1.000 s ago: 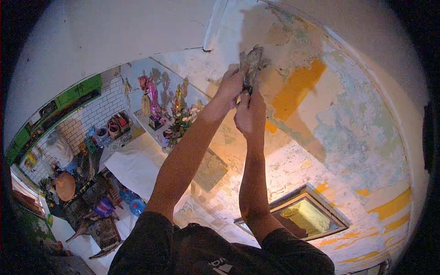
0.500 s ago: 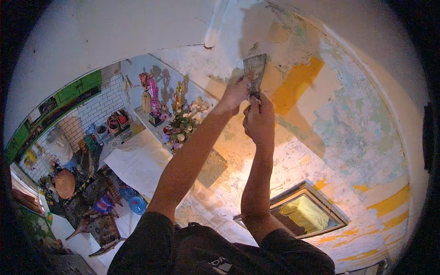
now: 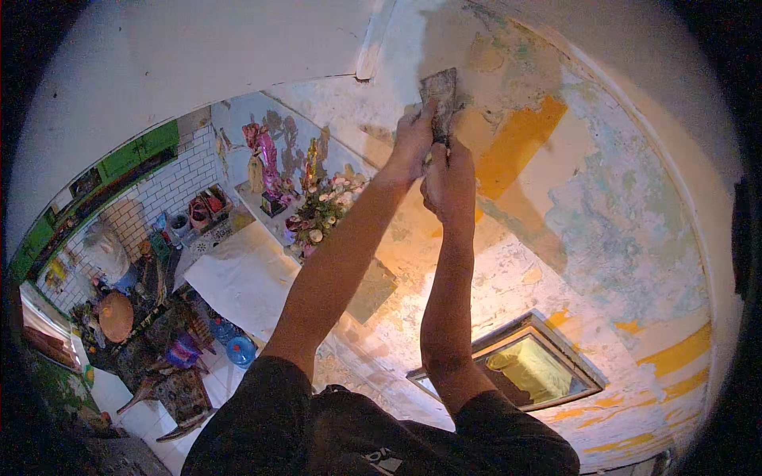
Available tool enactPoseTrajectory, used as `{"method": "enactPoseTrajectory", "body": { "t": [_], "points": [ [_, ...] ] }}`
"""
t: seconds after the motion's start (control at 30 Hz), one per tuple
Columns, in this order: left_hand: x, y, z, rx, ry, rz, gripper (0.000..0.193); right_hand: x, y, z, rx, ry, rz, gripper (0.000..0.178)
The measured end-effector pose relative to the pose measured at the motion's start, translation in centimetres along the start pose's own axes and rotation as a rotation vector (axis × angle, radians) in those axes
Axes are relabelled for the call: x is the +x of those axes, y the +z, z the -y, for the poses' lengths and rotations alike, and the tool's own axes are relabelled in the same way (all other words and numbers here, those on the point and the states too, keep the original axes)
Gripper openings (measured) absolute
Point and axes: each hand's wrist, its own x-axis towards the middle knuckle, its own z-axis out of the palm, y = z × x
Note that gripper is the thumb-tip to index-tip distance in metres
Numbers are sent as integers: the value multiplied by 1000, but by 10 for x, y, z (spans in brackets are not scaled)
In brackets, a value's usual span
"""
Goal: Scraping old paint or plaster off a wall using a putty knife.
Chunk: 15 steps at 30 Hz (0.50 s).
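Note:
Both arms stretch up against a wall of patchy, peeling paint. A wide, stained scraper has its blade pointing upward along the surface. My right hand wraps round its handle. Beside the blade's lower part, my left hand grips the scraper too, fingers close to the metal. Much of the handle is hidden in my hands. An orange strip of paint shows on the wall, just right of the blade.
A framed opening with a bright yellow bundle behind glass is low on the wall. Left of my arms, flowers stand on a ledge, near a white sheet. A wooden chair and blue water bottles are below.
The scraper and both hands have moved a little way up the wall. My arms reach slightly higher, and both hands keep hold of the scraper.

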Motion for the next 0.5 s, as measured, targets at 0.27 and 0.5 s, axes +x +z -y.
{"method": "enactPoseTrajectory", "body": {
  "t": [0.27,0.5],
  "points": [
    [-13,-4,-4,67,-14,-52,41,-8,8,-2,-49,-65,-31,20],
    [14,-9,-10,77,64,-33,46,9,14,-1,-33,-14,-16,22]
  ]
}}
